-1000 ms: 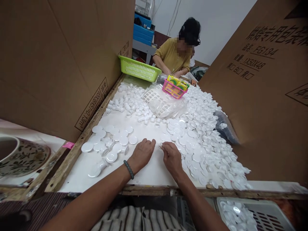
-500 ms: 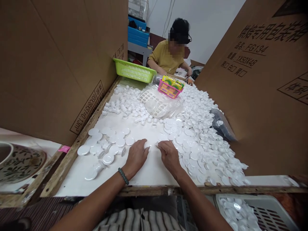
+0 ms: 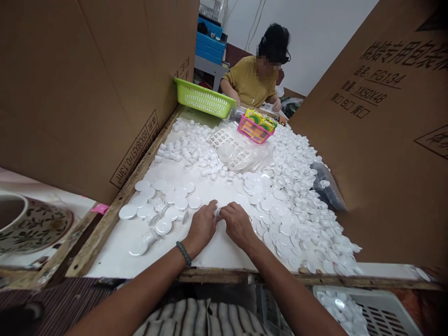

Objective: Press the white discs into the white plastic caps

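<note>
My left hand point(image 3: 202, 227) is closed on a small white plastic piece point(image 3: 217, 212), largely covered by the fingers. Against the same spot my right hand point(image 3: 238, 225) pinches, its fingertips meeting those of the left; whatever small part lies in its grip is mostly hidden. Both hands are over the near middle of the white tabletop point(image 3: 224, 249). Left of them lie loose white round discs point(image 3: 163, 227), some tipped on edge. To the right, overlapping white discs point(image 3: 282, 228) spread into a broad heap. Small white cap-like pieces point(image 3: 191, 151) form a pile farther back.
A clear plastic bag point(image 3: 241, 156) lies mid-table, beside a pink basket point(image 3: 255, 132) of yellow packets. Beyond is a green basket point(image 3: 206, 99). Tall cardboard boxes point(image 3: 140, 70) flank both sides. Across the table sits a person point(image 3: 252, 79). A crate point(image 3: 388, 303) stands below right.
My right hand has moved left, so that its fingertips now meet my left hand at the white piece. The view has shifted slightly.
</note>
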`<action>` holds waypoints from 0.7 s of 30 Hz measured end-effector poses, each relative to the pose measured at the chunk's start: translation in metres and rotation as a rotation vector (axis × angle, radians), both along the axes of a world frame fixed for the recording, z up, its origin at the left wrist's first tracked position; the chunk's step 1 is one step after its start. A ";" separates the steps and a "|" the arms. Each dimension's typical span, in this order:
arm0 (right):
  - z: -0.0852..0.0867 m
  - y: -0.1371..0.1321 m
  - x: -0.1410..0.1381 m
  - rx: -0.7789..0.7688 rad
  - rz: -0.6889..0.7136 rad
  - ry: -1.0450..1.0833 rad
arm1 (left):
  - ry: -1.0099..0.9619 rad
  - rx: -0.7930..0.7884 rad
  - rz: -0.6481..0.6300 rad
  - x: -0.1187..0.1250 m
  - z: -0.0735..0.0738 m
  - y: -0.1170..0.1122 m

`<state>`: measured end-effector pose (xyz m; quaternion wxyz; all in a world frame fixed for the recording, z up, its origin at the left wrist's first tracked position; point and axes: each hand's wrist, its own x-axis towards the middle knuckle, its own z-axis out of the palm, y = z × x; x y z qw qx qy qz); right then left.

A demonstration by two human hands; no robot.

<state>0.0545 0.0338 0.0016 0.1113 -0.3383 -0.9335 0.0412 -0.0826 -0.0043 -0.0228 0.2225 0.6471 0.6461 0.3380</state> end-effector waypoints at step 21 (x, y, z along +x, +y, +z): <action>0.000 -0.009 0.017 -0.545 -0.363 0.546 | -0.382 -0.233 -0.025 -0.012 0.020 0.000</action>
